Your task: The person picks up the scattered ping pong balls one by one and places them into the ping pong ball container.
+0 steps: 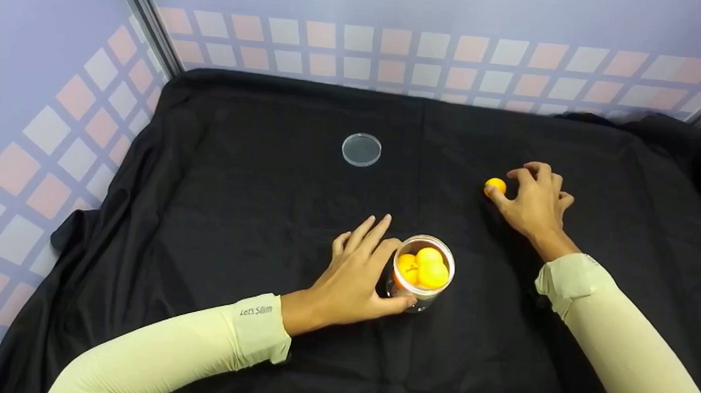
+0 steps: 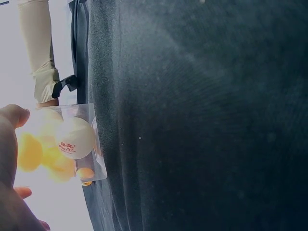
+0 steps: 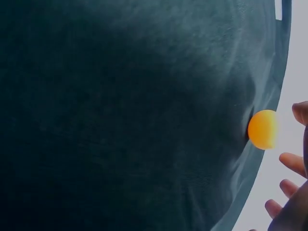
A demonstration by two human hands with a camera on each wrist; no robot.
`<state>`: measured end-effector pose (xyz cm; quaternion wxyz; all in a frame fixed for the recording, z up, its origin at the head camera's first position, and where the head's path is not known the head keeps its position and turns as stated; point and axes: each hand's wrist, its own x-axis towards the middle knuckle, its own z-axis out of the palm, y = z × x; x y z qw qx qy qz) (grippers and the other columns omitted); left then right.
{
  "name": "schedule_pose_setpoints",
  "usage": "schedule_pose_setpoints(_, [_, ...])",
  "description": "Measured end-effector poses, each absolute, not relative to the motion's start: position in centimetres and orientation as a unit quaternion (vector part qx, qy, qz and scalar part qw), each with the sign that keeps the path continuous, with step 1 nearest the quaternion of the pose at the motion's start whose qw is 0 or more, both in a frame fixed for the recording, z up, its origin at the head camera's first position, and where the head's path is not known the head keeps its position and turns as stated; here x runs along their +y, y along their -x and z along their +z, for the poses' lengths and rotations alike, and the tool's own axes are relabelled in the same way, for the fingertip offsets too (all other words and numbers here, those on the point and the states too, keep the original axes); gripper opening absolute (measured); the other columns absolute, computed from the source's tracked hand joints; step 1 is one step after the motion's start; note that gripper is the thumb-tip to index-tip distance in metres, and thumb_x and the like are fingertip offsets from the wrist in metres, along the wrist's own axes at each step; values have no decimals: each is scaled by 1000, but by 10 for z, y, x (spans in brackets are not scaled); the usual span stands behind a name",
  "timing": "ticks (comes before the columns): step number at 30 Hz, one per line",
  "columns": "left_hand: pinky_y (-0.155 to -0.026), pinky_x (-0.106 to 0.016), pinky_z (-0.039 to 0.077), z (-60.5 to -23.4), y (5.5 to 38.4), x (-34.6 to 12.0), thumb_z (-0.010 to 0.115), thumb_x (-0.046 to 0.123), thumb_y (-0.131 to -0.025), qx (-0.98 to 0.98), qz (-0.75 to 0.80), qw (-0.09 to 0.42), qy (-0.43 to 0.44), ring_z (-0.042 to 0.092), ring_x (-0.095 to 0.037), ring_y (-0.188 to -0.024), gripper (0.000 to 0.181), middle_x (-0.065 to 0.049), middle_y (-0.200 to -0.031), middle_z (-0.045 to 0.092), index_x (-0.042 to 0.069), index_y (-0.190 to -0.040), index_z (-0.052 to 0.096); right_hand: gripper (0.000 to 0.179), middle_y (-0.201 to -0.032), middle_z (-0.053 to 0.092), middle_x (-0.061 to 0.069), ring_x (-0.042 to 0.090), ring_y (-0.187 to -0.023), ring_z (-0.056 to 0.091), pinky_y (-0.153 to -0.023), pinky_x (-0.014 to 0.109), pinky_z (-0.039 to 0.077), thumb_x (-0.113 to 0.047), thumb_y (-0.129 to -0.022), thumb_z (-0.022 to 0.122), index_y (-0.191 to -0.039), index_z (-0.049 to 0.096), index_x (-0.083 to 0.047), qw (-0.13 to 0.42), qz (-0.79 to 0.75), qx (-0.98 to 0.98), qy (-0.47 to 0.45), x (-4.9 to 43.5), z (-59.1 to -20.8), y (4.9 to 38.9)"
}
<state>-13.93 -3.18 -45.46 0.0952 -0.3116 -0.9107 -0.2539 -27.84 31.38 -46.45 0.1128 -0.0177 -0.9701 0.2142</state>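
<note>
A clear plastic jar point(image 1: 420, 297) stands without a lid on the black cloth, holding several orange table tennis balls point(image 1: 433, 275). Through its wall, the left wrist view also shows a white ball point(image 2: 76, 138) with red print. My left hand point(image 1: 354, 277) holds the jar from the left, thumb round the near side and index finger at the rim; the other fingers stretch forward. Farther right, a lone orange table tennis ball point(image 1: 495, 186) lies on the cloth. Spread and loosely bent around it is my right hand point(image 1: 535, 203); the right wrist view shows the fingertips apart from the ball point(image 3: 263, 129).
A round clear lid point(image 1: 361, 150) lies flat beyond the jar. The black cloth point(image 1: 266, 172) covers the table and has folds along its left edge. Tiled-pattern panels point(image 1: 391, 51) stand behind and to the left, joined by a metal post point(image 1: 150, 19).
</note>
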Motion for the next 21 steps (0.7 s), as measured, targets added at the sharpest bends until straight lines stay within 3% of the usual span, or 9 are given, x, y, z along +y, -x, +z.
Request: schedule_pose_setpoints(21, [-104,-60,35,-456,139,-32,73,62,-79,-911,-254,95,310,32,-38,-151,71,-12,-164,38,19,-133,56,59,-148,40,24,52,-133,33,-95,79,21,-52,-94,65,-126,63,-3,80,195,-977,18,314,-473,282])
